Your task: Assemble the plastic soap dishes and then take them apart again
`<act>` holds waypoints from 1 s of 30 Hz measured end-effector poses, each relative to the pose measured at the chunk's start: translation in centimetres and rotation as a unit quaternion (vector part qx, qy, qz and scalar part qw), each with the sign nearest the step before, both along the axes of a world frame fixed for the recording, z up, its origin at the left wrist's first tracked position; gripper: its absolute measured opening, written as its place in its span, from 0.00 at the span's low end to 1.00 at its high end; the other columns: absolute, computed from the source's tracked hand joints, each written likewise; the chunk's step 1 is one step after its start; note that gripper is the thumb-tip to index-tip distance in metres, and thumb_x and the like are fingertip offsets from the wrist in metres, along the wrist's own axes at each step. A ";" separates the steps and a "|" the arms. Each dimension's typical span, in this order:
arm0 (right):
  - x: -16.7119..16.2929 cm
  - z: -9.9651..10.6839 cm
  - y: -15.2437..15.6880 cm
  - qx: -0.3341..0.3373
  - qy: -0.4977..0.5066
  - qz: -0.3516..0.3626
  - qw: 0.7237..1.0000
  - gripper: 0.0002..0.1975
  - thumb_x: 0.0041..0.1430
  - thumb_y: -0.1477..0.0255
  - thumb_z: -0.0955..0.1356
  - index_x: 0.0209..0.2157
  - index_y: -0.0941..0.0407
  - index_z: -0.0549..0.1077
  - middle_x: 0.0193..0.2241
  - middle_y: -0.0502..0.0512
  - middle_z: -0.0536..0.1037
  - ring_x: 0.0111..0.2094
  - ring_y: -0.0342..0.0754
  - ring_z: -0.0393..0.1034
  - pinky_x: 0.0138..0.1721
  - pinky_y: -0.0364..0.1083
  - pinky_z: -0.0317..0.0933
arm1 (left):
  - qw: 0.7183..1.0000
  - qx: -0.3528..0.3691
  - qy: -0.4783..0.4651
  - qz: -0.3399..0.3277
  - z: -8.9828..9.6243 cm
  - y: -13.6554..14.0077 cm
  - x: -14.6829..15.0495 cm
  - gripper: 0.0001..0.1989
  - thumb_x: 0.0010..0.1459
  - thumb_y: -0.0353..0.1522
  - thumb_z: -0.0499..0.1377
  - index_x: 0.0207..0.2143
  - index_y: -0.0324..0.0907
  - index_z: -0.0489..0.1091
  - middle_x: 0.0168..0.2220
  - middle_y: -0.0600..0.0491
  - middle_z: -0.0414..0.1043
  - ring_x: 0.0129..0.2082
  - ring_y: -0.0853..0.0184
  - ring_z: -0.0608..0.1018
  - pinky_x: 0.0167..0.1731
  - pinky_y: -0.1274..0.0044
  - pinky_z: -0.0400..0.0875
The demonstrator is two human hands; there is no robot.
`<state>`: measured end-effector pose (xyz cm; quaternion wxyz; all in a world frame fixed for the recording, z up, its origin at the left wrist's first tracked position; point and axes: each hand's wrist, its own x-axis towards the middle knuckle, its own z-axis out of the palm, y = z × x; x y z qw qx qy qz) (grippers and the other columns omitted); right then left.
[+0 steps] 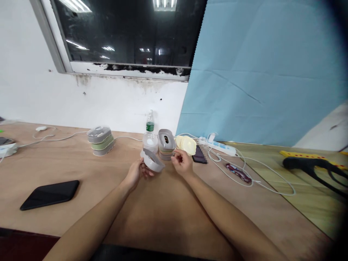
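Observation:
My left hand point(135, 172) is closed around the rim of a light grey oval plastic container point(154, 164), which is tilted above the table. My right hand point(183, 164) has its fingers curled together beside a stack of grey and tan oval containers point(166, 140); whether anything is pinched in them is hidden. A small dark item with some colour shows inside the top of that stack. Just behind the right hand lie pale yellow oval pieces point(187, 145). A clear plastic bottle point(150, 136) with a green label stands behind the grey container.
Another stack of grey and green lidded containers point(100, 139) stands to the left. A black phone point(50, 194) lies at front left, a dark phone point(199, 154) at right. White cables, a power strip point(221, 148) and a brown-red wrapper point(237, 172) lie further right.

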<state>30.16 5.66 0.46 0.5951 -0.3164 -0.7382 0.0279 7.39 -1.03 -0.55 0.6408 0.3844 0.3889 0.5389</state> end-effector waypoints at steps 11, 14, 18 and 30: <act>-0.4 -1.2 -1.6 0.166 -0.204 0.091 0.960 0.27 0.54 0.53 0.66 0.50 0.55 0.68 0.40 0.61 0.74 0.39 0.54 0.71 0.38 0.52 0.68 | 0.998 0.028 -0.039 0.030 0.1 -0.4 0.9 0.19 0.51 0.45 0.62 0.32 0.37 0.67 0.22 0.52 0.72 0.20 0.70 0.73 0.19 0.81 0.57; -2.1 -1.8 -2.6 0.152 -0.239 0.102 0.954 0.23 0.56 0.59 0.67 0.51 0.54 0.68 0.41 0.60 0.75 0.40 0.52 0.71 0.39 0.50 0.68 | 0.997 0.025 -0.067 0.030 0.2 -0.4 0.8 0.19 0.54 0.46 0.59 0.34 0.36 0.68 0.23 0.51 0.73 0.20 0.70 0.73 0.20 0.80 0.60; -2.6 -1.4 -2.8 0.160 -0.237 0.097 0.953 0.18 0.58 0.67 0.68 0.49 0.55 0.69 0.40 0.59 0.76 0.40 0.50 0.71 0.39 0.49 0.67 | 0.990 0.028 -0.128 0.043 0.9 -0.4 0.7 0.21 0.57 0.47 0.56 0.43 0.39 0.68 0.33 0.50 0.75 0.25 0.69 0.74 0.23 0.79 0.63; -2.3 -1.3 -2.5 0.128 -0.208 0.031 0.969 0.14 0.60 0.72 0.66 0.48 0.52 0.71 0.37 0.58 0.73 0.39 0.50 0.69 0.41 0.51 0.68 | 0.994 0.098 0.025 0.040 0.0 -0.5 0.2 0.27 0.51 0.54 0.58 0.36 0.38 0.68 0.28 0.52 0.72 0.22 0.70 0.73 0.22 0.79 0.61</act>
